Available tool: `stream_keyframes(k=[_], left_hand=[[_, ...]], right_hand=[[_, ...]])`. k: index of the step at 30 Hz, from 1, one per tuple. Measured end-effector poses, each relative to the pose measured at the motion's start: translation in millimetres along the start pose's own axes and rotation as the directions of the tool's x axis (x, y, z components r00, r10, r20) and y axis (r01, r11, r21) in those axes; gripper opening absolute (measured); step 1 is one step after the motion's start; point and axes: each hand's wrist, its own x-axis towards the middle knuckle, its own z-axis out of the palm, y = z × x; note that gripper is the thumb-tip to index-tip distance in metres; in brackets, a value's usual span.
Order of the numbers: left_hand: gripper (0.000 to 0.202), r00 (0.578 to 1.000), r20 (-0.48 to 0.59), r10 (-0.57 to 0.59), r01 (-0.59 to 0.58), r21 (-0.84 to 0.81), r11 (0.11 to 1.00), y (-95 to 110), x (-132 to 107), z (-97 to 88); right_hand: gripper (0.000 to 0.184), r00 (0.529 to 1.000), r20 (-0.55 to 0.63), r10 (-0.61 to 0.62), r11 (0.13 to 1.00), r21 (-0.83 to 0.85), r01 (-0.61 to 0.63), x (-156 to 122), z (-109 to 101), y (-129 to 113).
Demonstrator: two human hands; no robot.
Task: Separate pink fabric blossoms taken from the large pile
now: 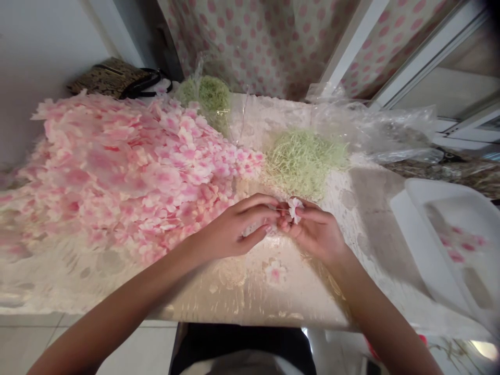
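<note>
A small white-and-pink artificial flower [296, 210] is pinched between the thumb and fingers of my right hand [318, 229]. From it a thin stem [284, 210] runs left to the fingertips of my left hand [252, 221], which are closed on its end. Both hands meet just above the table, fingertips close together. Below them a single loose flower [275, 272] lies flat on the cloth. To the left spreads a big heap of pink petal flowers [136, 172]. A pile of thin pale green strands [302, 159] sits just beyond my hands.
A white plastic tub [420, 229] with a few pink flowers inside stands at the right. Clear plastic bags [375, 125] lie at the back right, and a bag of green strands [213, 99] at the back. A snakeskin-patterned handbag [107, 75] rests behind the heap.
</note>
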Motion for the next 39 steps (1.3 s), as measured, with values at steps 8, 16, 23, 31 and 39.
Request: stream_keyframes(k=[8,16,23,31,39], left_hand=[[0.012,0.999,0.05,-0.007,-0.002,0.184,0.983,4.0,0.2,-3.7],[0.02,0.999,0.014,-0.049,0.05,-0.053,0.997,8.6,1.7,-8.1],[0.009,1.0,-0.027,-0.012,0.01,-0.053,0.999,10.3,3.2,-2.7],[0.022,0.862,0.073,-0.502,0.27,-0.904,0.332,11.8,5.1,-5.1],[0.01,0.734,-0.052,-0.677,0.182,-0.946,0.27,8.0,12.9,-30.9]], right_hand=[[0.003,0.992,0.069,0.108,0.989,0.091,-0.114,5.1,-6.3,4.6],[0.009,0.983,0.11,0.146,0.986,0.063,-0.154,5.7,-4.6,5.5],[0.007,0.984,0.121,0.131,0.991,0.007,-0.133,7.7,-5.6,9.3],[0.009,0.959,0.246,0.14,0.979,-0.182,-0.096,-9.0,1.1,-6.1],[0.007,0.978,0.154,-0.143,0.326,-0.925,0.194,-14.2,2.9,-11.4]])
